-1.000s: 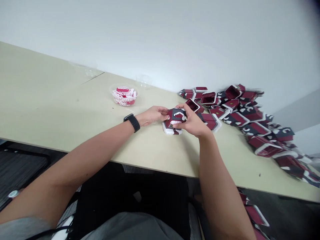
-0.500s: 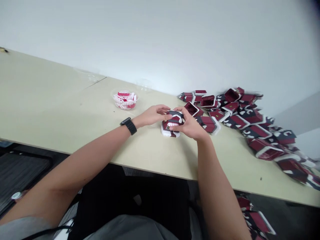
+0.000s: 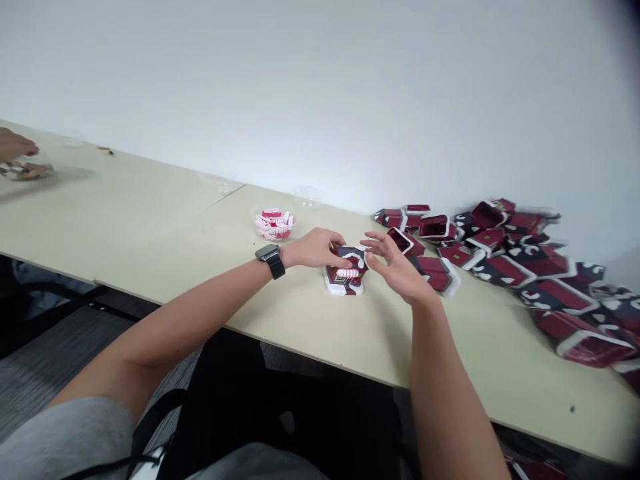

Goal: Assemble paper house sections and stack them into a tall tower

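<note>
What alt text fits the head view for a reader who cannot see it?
Left hand presses on a small red box on the table; right hand hovers open beside it. A pile of boxes lies right, a tub behind.

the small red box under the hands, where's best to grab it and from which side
Probably by its two short side edges, pinched from above. The small red box lies flat on the table, so only its top and edges are free. The left hand already rests its fingers on the far left corner; the right hand hovers open beside the right edge, where the side looks unobstructed.
</note>
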{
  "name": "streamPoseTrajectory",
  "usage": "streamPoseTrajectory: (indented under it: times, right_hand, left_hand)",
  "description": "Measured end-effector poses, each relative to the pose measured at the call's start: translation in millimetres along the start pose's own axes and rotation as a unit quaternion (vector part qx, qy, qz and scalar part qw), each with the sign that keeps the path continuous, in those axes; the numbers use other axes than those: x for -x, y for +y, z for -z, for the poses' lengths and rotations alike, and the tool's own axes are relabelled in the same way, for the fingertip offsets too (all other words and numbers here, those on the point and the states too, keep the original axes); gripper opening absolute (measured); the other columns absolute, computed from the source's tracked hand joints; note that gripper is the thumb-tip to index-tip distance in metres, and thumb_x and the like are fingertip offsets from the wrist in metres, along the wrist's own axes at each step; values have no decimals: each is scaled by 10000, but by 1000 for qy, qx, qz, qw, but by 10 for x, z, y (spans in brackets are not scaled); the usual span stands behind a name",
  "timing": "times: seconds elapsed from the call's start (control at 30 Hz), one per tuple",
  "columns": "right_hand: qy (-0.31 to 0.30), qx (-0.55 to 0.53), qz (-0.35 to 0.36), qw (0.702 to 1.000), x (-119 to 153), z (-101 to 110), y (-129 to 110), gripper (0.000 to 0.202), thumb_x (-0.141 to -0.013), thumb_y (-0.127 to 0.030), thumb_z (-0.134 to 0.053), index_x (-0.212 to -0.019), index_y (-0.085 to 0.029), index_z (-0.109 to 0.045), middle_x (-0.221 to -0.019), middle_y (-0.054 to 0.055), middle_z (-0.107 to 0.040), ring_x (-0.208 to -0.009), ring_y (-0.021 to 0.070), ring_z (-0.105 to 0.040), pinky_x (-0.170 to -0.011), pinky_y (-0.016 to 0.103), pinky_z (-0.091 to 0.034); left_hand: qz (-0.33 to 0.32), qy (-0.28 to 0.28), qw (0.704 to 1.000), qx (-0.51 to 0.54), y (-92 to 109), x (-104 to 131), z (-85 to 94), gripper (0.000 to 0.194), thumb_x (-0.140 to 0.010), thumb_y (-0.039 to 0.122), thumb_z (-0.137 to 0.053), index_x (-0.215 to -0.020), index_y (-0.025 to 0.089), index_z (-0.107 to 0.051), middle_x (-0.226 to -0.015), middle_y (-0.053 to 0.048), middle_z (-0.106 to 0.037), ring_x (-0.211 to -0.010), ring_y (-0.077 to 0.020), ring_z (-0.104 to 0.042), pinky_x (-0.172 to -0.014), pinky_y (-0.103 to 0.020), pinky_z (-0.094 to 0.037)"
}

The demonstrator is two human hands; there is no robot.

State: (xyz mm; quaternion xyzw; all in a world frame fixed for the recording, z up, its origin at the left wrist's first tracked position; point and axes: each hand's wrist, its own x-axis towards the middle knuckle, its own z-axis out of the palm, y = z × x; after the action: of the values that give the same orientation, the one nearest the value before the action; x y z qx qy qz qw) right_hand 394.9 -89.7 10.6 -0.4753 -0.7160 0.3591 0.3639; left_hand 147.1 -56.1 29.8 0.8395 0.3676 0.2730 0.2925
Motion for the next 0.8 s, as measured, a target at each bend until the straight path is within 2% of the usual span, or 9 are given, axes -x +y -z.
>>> streamPoseTrajectory:
  times: [0.1,0.2,0.27,0.37,0.53,0.67,0.8]
  right_hand:
    - [16,9,-6,1000,1,-26,0,652,-921,-754,-642,-1430,-374,-497,-1535,103,-585,-1458,315,-526,-1212,574,-455]
    - [22,19,-4,1000,1,-48,-11,657,-913,-767,-638,-1417,-364,-517,-1524,110,-596,-1458,329,-527,-1207,574,-458]
    - [20,28,-5,999,0,-56,-18,655,-916,-768,-628,-1417,-359,-518,-1520,113,-600,-1449,332,-534,-1203,577,-459]
    - [15,49,-11,999,-2,-67,-26,633,-933,-753,-606,-1421,-359,-522,-1519,107,-606,-1445,336,-536,-1200,581,-461]
    - [15,70,-11,997,-14,-82,15,624,-927,-751,-592,-1409,-357,-546,-1517,98,-617,-1417,360,-564,-1207,603,-454]
    - [14,75,-15,997,-60,-78,128,640,-911,-764,-598,-1414,-370,-548,-1510,95,-628,-1391,380,-589,-1200,644,-458]
    - [10,82,-16,996,-120,-79,249,604,-929,-749,-590,-1423,-404,-546,-1515,72,-630,-1403,377,-586,-1199,658,-462]
  left_hand:
    - [32,-11,999,-14,46,242,148,437,-785,514,-795,-1013,142,-786,-890,-63,-768,-767,-193,-662,-641,-279,-426]
    - [63,17,998,-25,6,616,356,457,-817,545,-774,-1060,158,-786,-937,-67,-772,-798,-204,-674,-659,-285,-443]
    - [96,51,994,-20,-69,913,556,498,-822,568,-777,-1130,176,-778,-999,-66,-779,-845,-216,-689,-694,-290,-469]
    - [171,104,980,-20,-222,1354,948,560,-819,626,-773,-1178,196,-774,-1012,-62,-782,-858,-227,-690,-701,-296,-476]
    - [294,217,922,-125,-525,1906,1636,593,-781,696,-765,-1093,191,-781,-825,-39,-724,-728,-196,-596,-604,-285,-376]
    - [346,288,876,-172,-874,2190,2079,582,-767,703,-739,-1021,181,-771,-846,-50,-722,-729,-199,-580,-605,-293,-366]
    - [408,349,813,-225,-1283,2406,2465,517,-768,651,-727,-952,169,-749,-843,-72,-720,-750,-221,-596,-637,-305,-378]
